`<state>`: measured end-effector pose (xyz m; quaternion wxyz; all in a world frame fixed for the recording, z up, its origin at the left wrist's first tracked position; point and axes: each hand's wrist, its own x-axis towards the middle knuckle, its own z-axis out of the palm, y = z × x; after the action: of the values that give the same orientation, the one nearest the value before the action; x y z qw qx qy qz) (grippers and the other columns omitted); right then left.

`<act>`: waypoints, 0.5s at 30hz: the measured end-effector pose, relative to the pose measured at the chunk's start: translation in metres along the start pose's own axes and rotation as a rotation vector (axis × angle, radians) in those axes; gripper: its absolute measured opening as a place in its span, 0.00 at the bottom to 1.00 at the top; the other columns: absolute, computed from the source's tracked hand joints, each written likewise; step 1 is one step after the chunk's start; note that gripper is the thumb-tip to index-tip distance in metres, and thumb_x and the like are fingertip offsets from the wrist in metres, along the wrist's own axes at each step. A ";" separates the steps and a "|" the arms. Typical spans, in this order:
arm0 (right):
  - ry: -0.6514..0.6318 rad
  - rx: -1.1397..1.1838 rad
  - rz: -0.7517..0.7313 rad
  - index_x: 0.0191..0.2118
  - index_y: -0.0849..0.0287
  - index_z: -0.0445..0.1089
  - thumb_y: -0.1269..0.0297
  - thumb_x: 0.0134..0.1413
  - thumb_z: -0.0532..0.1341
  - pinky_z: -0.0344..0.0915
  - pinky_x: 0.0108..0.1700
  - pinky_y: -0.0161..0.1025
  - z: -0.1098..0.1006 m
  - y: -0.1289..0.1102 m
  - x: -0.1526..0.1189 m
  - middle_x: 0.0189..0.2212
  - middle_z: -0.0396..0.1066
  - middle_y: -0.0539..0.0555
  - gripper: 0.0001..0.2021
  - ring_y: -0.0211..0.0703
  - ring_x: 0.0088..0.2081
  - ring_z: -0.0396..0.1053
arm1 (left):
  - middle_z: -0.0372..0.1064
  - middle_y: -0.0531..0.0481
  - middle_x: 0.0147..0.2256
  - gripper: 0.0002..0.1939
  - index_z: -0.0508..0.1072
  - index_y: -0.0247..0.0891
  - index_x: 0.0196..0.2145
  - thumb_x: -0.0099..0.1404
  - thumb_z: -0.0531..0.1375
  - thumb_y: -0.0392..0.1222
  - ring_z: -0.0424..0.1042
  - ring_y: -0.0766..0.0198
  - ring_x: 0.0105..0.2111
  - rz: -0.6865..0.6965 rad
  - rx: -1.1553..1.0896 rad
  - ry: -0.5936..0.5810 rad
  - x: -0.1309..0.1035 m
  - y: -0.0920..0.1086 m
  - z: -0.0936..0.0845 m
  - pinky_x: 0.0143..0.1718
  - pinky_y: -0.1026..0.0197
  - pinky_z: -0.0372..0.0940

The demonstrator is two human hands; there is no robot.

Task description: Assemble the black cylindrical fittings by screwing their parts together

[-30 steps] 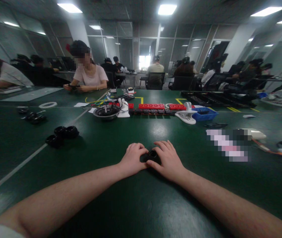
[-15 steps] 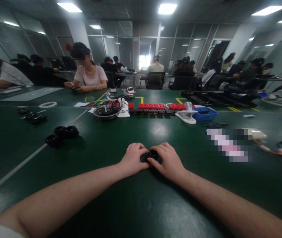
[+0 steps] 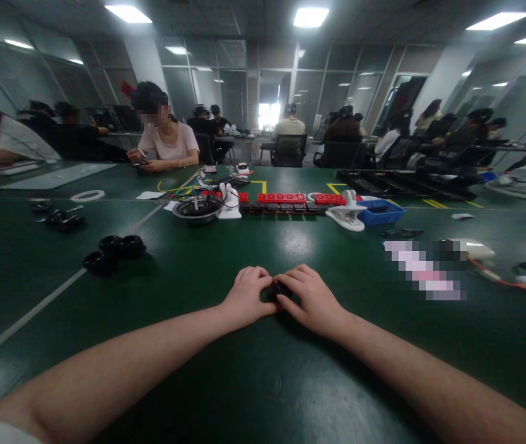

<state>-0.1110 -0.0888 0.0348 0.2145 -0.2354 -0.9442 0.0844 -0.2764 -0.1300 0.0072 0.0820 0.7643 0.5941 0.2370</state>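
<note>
Both hands meet over the green table, around a small glossy black round part [image 3: 282, 288]. My right hand [image 3: 313, 300] is closed on this part, with its thumb on the near side and its fingers over the top. My left hand [image 3: 246, 298] curls in from the left, its thumb and fingertips at the part's left side. The fingers cover much of the part, so its exact kind does not show. Off to the left lie several black round parts [image 3: 113, 249] grouped together, which look glossy as well.
Smaller black pieces [image 3: 61, 217] and a white ring [image 3: 87, 196] lie far left. Ahead stand a round metal pan [image 3: 193, 213], red socket strips [image 3: 282, 198], a white clip [image 3: 348, 214] and a blue tray [image 3: 383, 213]. A cabled white device [image 3: 480, 249] lies right. A person [image 3: 170, 139] sits opposite.
The black part has turned between my fingers: its round, hollow-looking face showed before, and now a darker side does. My right hand has shifted slightly left. My left hand stays nearly in place.
</note>
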 end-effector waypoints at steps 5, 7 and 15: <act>-0.029 0.018 -0.047 0.44 0.61 0.63 0.69 0.48 0.54 0.57 0.41 0.42 -0.002 0.000 0.000 0.37 0.66 0.55 0.15 0.43 0.39 0.57 | 0.60 0.50 0.36 0.15 0.68 0.40 0.34 0.49 0.59 0.50 0.58 0.60 0.38 -0.005 0.001 -0.006 0.000 0.000 0.001 0.42 0.55 0.55; -0.027 0.022 -0.049 0.44 0.61 0.63 0.70 0.48 0.54 0.57 0.41 0.42 -0.001 -0.001 0.000 0.37 0.66 0.55 0.15 0.43 0.39 0.58 | 0.60 0.50 0.36 0.15 0.69 0.40 0.34 0.49 0.59 0.49 0.58 0.59 0.38 -0.010 0.002 -0.009 0.000 -0.001 0.001 0.42 0.55 0.55; 0.002 0.031 -0.028 0.44 0.60 0.64 0.70 0.47 0.54 0.56 0.40 0.42 0.001 -0.001 -0.002 0.38 0.67 0.54 0.15 0.43 0.39 0.58 | 0.60 0.50 0.36 0.15 0.68 0.41 0.35 0.49 0.59 0.47 0.58 0.59 0.39 -0.008 -0.003 -0.004 -0.001 0.000 0.000 0.43 0.55 0.54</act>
<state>-0.1105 -0.0903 0.0332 0.2201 -0.2187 -0.9458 0.0959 -0.2762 -0.1308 0.0072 0.0851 0.7622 0.5968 0.2360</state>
